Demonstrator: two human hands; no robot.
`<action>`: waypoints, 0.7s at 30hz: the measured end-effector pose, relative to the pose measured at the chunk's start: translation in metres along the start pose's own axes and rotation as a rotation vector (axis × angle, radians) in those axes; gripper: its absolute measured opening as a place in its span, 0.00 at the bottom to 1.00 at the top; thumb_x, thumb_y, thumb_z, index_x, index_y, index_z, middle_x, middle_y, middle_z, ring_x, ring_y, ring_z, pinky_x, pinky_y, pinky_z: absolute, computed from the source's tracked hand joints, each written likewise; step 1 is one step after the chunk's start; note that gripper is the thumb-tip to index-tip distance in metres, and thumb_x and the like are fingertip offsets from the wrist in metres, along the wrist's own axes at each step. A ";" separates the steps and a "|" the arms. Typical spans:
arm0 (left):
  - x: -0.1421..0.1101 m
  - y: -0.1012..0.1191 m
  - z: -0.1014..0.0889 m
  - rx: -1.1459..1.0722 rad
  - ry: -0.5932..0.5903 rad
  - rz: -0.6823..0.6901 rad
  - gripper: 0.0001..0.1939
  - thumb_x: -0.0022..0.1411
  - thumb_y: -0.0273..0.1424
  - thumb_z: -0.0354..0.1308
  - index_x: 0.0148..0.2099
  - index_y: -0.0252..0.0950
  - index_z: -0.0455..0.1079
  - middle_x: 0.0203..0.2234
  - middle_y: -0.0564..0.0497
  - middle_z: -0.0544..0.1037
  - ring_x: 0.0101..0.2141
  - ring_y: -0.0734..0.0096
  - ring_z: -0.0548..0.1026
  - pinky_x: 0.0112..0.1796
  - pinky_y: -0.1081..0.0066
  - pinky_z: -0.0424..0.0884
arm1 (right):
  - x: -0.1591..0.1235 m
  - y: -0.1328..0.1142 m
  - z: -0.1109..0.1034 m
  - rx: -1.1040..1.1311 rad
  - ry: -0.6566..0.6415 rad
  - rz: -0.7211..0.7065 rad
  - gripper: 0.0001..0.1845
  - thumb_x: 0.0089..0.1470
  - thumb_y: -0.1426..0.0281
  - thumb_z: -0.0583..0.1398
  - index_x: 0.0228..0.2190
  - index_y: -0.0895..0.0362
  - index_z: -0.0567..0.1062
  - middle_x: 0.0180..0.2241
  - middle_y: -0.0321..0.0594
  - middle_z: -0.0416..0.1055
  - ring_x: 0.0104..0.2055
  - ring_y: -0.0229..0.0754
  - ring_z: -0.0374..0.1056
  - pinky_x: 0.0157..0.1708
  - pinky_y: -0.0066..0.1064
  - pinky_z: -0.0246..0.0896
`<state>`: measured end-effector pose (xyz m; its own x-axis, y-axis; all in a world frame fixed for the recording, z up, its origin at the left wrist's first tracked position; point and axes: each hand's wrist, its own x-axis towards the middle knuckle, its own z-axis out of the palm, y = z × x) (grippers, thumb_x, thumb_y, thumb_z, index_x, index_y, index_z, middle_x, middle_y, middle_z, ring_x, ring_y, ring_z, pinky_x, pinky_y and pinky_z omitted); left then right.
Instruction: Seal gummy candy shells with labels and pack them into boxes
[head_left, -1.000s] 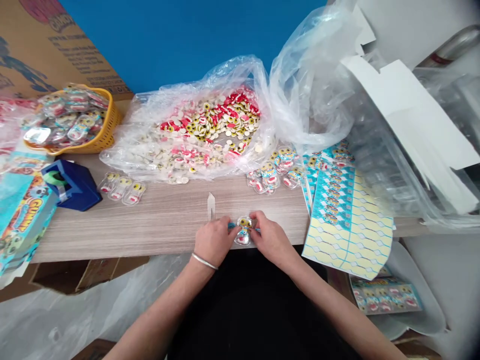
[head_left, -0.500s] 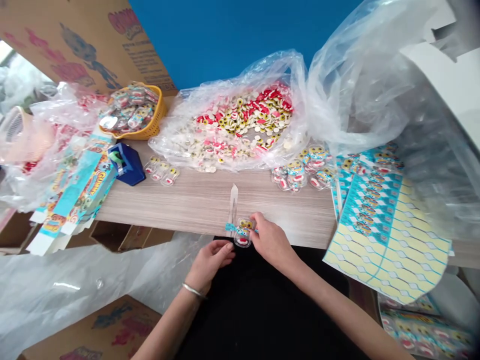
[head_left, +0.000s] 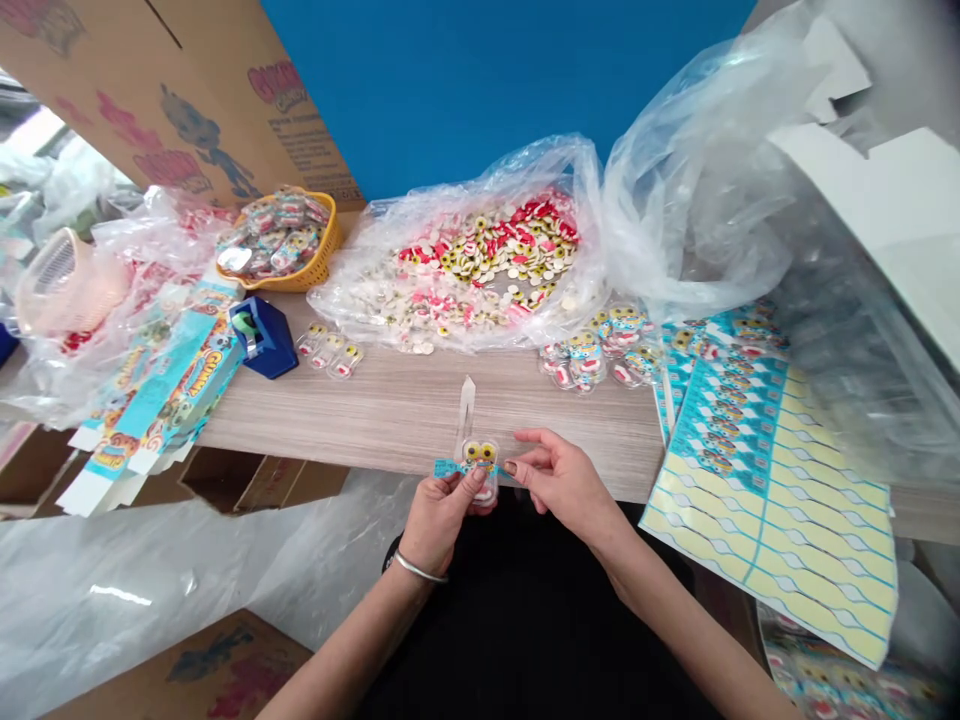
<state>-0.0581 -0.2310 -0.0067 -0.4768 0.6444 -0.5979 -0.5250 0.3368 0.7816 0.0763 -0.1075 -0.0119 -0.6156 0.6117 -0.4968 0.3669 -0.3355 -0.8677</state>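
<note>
The person's left hand (head_left: pixel 442 522), a silver bangle (head_left: pixel 420 568) on its wrist, is closed around the lower part of a clear plastic blister pack (head_left: pixel 480 472) holding a yellow-eyed candy, its thumb pressed across a narrow blue printed paper strip (head_left: pixel 453 468) that runs over the pack. The right hand (head_left: pixel 562 482) is relaxed and half open just beside the pack, its fingertips (head_left: pixel 512 467) at the strip's right end; whether they grip it, I cannot tell. The pack is held just above the front edge of a pale wood-grain table (head_left: pixel 360 425). Directly ahead of the hands lies a narrow white pointed strip (head_left: pixel 466 412). Farther ahead sits a clear plastic bag (head_left: pixel 352 310) heaped with red, white and yellow candies. Ahead and right lies a cluster of filled blister packs (head_left: pixel 589 358), with a large sheet of blue-and-yellow labels (head_left: pixel 765 505) right of the right hand. Left of the left hand are a blue tape dispenser (head_left: pixel 264 338) and a yellow plastic basket (head_left: pixel 319 255) of packs.
</note>
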 end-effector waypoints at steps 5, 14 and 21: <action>0.007 0.019 0.008 0.011 -0.041 0.087 0.21 0.48 0.45 0.73 0.32 0.31 0.77 0.24 0.51 0.77 0.25 0.74 0.73 0.29 0.72 0.73 | -0.004 -0.007 -0.012 0.094 0.028 -0.081 0.25 0.49 0.56 0.69 0.46 0.55 0.74 0.39 0.40 0.76 0.17 0.28 0.58 0.15 0.26 0.53; 0.003 0.032 0.031 -0.087 -0.327 -0.048 0.18 0.49 0.43 0.74 0.30 0.33 0.77 0.22 0.51 0.76 0.22 0.76 0.72 0.26 0.73 0.74 | -0.010 -0.013 -0.020 0.469 -0.178 -0.089 0.24 0.44 0.52 0.71 0.27 0.57 0.71 0.18 0.28 0.63 0.16 0.27 0.48 0.15 0.22 0.34; -0.005 0.031 0.044 -0.074 -0.475 -0.142 0.22 0.46 0.46 0.75 0.30 0.33 0.76 0.23 0.49 0.77 0.20 0.76 0.74 0.24 0.74 0.73 | -0.012 -0.008 -0.017 0.593 -0.317 -0.062 0.27 0.41 0.50 0.73 0.28 0.56 0.69 0.19 0.29 0.67 0.16 0.27 0.48 0.16 0.22 0.32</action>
<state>-0.0412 -0.1935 0.0279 -0.0324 0.8427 -0.5374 -0.6179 0.4057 0.6735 0.0924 -0.1003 0.0009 -0.8310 0.4332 -0.3489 -0.0649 -0.6985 -0.7127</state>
